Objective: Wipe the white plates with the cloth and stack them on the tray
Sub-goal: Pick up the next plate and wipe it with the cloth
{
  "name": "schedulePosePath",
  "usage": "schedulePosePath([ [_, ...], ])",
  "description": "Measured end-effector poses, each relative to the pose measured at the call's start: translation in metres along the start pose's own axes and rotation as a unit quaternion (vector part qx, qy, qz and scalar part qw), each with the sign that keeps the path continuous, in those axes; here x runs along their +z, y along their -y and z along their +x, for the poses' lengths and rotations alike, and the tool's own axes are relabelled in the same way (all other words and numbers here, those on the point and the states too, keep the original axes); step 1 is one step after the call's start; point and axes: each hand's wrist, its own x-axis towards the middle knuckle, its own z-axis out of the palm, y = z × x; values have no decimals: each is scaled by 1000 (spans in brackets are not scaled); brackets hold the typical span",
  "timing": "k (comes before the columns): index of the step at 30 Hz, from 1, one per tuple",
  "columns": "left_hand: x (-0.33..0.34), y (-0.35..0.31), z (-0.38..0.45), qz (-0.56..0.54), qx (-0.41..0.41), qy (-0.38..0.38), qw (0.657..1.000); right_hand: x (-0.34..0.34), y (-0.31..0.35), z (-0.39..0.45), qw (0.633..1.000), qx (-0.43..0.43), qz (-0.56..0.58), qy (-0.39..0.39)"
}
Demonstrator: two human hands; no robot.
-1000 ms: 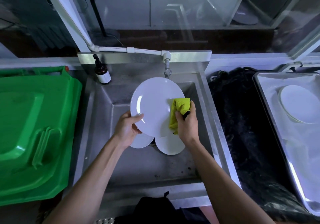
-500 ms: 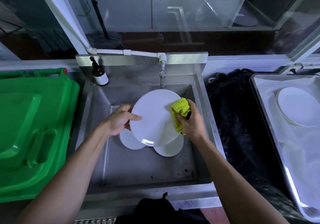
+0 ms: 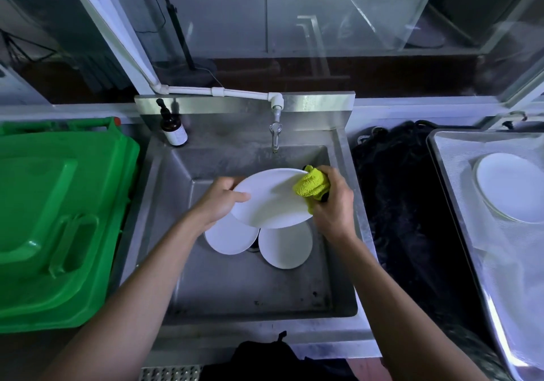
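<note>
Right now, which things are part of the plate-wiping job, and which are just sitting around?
Part of the job:
- held plate, gripped by the left hand
- yellow cloth, in the right hand
- two plates in the sink
- tray with stacked plates

Just sitting around:
- green bin lid
- brown pump bottle
- tap
- black netting

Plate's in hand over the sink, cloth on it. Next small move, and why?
Probably sweep the cloth leftward across the plate: the right hand presses it only at the right rim, the rest looks unwiped, and the left hand steadies the opposite edge.
</note>
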Motion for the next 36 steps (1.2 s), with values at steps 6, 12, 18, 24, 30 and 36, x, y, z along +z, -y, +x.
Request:
schedulePosePath([
  [6,17,28,-22,-85,28,-215,973,-10,-2,-3,990,-110,-57,-67],
  [12,46,14,-39,-296,-228,-81,924,-8,-7,-13,983,-156,-70,-59],
  [18,80,-6,-33,-428,-237,-123,864,-10,-17,-31,973,-205,-99,-22],
  [24,100,-3,-31,-547,-183,-163,801,-25,-39,-34,968,-227,-107,8],
  [30,109,2,-29,-540,-134,-193,809,-43,-62,-34,956,-262,-101,86],
  [36,114,5,-33,-496,-84,-219,836,-50,-60,-36,978,-144,22,148],
])
